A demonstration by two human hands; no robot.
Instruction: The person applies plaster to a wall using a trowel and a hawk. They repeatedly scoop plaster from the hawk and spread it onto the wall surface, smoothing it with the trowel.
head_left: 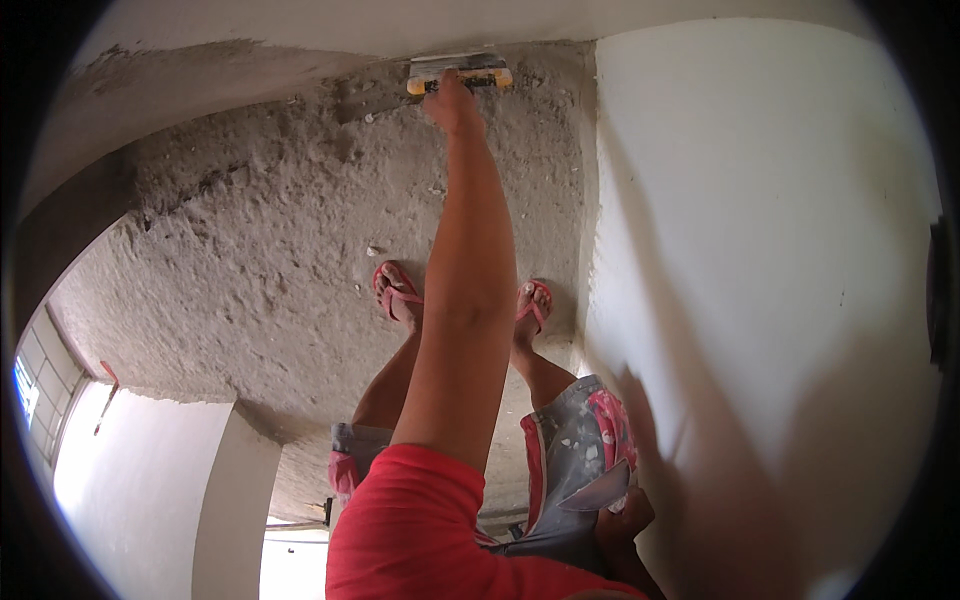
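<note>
My left hand [452, 103] is stretched out at the top, closed on a wide putty knife [490, 78] with a yellow-and-black handle, its blade up against the bottom of the pale plastered surface [330, 60] where the rough grey floor [250, 290] meets it. Low on the right, beside my speckled grey shorts, my right hand [622, 518] grips a smaller putty knife [595, 490] with a flat grey blade.
A white wall [760, 200] runs along my right, with shadows on it. My feet in pink flip-flops stand on the rough concrete. At lower left are a white wall block [150, 460], a gridded window [35, 380] and a bright opening.
</note>
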